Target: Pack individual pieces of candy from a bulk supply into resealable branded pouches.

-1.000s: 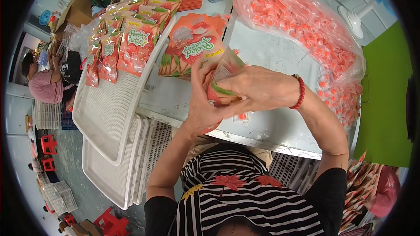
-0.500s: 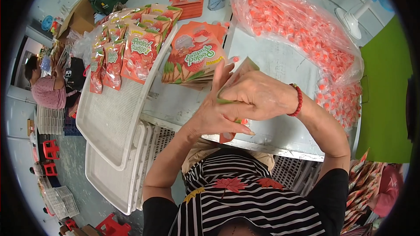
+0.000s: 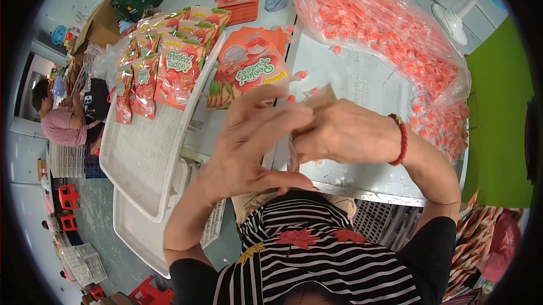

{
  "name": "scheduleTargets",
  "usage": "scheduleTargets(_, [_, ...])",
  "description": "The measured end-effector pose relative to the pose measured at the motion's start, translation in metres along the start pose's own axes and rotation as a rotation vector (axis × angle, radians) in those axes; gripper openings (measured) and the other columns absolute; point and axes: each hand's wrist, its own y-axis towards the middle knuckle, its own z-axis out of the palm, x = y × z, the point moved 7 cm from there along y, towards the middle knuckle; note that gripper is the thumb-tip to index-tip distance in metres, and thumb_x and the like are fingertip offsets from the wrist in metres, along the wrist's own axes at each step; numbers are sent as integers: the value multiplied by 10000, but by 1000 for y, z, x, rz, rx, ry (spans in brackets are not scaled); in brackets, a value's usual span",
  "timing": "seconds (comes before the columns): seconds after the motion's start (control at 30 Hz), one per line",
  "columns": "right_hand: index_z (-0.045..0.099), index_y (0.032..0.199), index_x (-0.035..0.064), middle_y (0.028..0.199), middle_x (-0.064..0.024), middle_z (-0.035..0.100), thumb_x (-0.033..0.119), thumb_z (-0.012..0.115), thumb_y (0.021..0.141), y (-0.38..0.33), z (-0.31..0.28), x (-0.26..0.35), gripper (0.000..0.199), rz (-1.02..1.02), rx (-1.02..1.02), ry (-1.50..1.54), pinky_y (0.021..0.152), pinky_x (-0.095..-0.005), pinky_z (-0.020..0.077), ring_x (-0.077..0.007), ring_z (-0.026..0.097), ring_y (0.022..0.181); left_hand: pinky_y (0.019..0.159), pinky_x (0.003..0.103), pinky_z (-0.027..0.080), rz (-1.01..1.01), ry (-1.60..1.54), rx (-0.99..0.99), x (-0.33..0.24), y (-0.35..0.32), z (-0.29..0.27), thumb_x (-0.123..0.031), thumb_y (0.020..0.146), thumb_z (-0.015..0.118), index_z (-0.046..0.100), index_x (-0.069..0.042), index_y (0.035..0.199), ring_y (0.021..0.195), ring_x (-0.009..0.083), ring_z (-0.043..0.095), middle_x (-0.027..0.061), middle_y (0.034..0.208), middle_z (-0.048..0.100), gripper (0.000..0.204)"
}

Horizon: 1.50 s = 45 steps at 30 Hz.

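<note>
Just over the near side of the tabletop (image 3: 367, 178), right hand (image 3: 346, 134) has fingers curled in on a pouch (image 3: 321, 97), mostly hidden. Left hand (image 3: 243, 146) alongside, fingers spread wide, thumb well apart; can't tell if it touches the pouch. Pale pouch corner points away from the body; long axis seems slanted, upper right to lower left. Flat pouch stack (image 3: 254, 70) lies beyond left hand.
</note>
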Motion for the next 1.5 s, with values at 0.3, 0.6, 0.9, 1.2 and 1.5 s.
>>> scheduleTargets(0.3, [619, 756, 53, 722, -34, 601, 81, 671, 701, -24, -11, -4, 81, -64, -234, -220, 1032, -504, 381, -236, 635, 918, 583, 345, 507, 49, 240, 246, 2, 0, -3, -162, 726, 710, 618, -56, 826, 719, 247, 637, 59, 864, 606, 173])
scheduleTargets(0.6, [617, 775, 73, 798, 4, 614, 85, 646, 732, -45, 5, -5, 53, -12, -285, -302, 1038, -550, 324, -197, 583, 1083, 544, 339, 488, 85, 421, 494, -31, -2, -5, -79, 690, 618, 602, -69, 904, 613, 221, 563, 51, 777, 486, 215])
scheduleTargets(0.9, [576, 1047, 43, 1232, -179, 509, 289, 772, 703, -98, 77, -55, 466, 119, -784, -168, 937, -513, 378, -407, 467, 1143, 621, 356, 497, 60, 428, 531, -16, -17, 35, -26, 690, 596, 565, -33, 956, 761, 252, 569, 84, 856, 467, 268])
scheduleTargets(1.2, [558, 1241, 191, 1427, -223, 311, 498, 691, 697, -96, 139, -133, 638, 613, -385, -574, 978, -637, 260, -463, 265, 1298, 636, 374, 503, 26, 404, 488, 6, -19, 66, -39, 701, 582, 571, -19, 967, 786, 274, 575, 97, 876, 487, 266])
scheduleTargets(1.5, [650, 948, 140, 980, -80, 597, 230, 678, 770, -92, 124, -171, 202, 493, -519, -524, 645, -342, 484, -227, 589, 830, 621, 356, 496, 45, 383, 399, 16, -18, 71, -84, 709, 586, 561, -26, 873, 761, 238, 552, 86, 859, 475, 176])
